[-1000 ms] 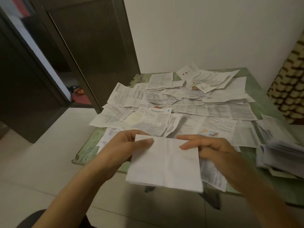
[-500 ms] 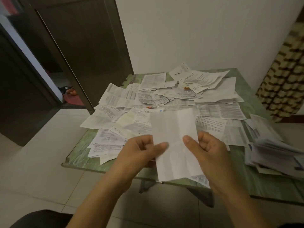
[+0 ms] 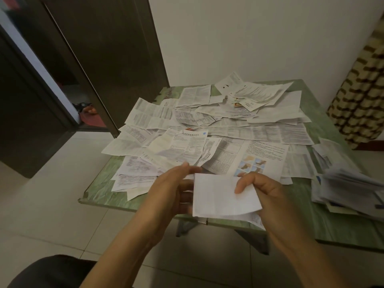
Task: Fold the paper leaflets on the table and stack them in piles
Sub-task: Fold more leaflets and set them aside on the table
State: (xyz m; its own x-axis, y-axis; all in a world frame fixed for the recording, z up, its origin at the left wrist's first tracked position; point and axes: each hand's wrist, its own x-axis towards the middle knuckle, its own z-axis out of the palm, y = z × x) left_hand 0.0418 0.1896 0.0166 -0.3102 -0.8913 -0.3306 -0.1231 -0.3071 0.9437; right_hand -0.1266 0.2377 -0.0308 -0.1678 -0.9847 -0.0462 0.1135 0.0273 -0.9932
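A green marbled table [image 3: 97, 194] stands against a white wall [image 3: 249, 34], with a dark door [image 3: 104, 48] at far left, a patterned curtain [image 3: 361, 90] at right and pale floor tiles [image 3: 41, 204] below. Loose leaflets [image 3: 218, 129] cover most of the table; a stack [image 3: 349, 190] sits at its right edge. Over the near edge, the right hand [image 3: 268, 194] pinches a folded leaflet [image 3: 222, 196], thumb on top. The left hand [image 3: 172, 190] meets the leaflet's left edge, thumb raised; I cannot tell whether it grips.
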